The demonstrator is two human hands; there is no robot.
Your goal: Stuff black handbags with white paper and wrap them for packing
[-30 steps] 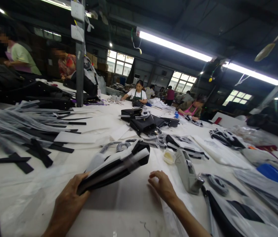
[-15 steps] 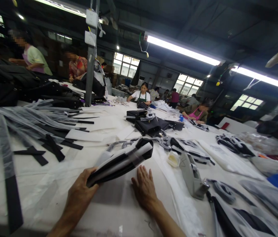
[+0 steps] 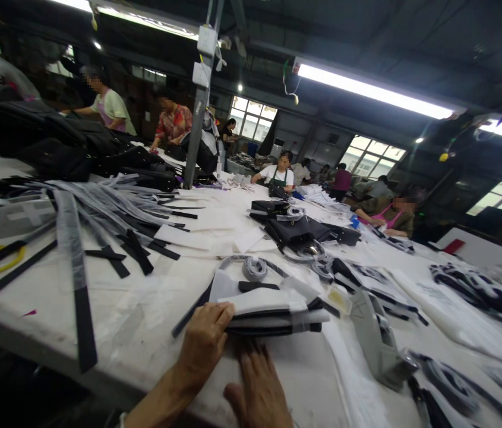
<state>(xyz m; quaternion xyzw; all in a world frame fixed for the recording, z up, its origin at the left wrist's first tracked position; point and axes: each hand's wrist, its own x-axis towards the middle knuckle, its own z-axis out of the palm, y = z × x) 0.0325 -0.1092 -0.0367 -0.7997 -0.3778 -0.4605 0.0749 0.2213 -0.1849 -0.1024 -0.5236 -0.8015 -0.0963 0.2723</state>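
My left hand grips the near left end of a flat bundle of black pieces layered with white sheets, with a clear band near its right end. Just below it, my right hand lies palm down with fingers stretched toward the bundle's underside; its fingertips are in shadow and slightly blurred. Whether they touch the bundle I cannot tell. Behind the bundle sit a grey coiled strap and a dark strap. To the right stands a grey tape dispenser, with a small yellowish tub beside it.
Plastic-wrapped black straps spread across the table's left side. Black bags lie mid-table, and more are heaped at the far left. White sheeting covers the right. A metal post rises behind. Several co-workers sit around the table.
The bundle has gone from raised and slanted to nearly level and lower, over the table. My right hand has moved nearer me, below it. The view has swung left.
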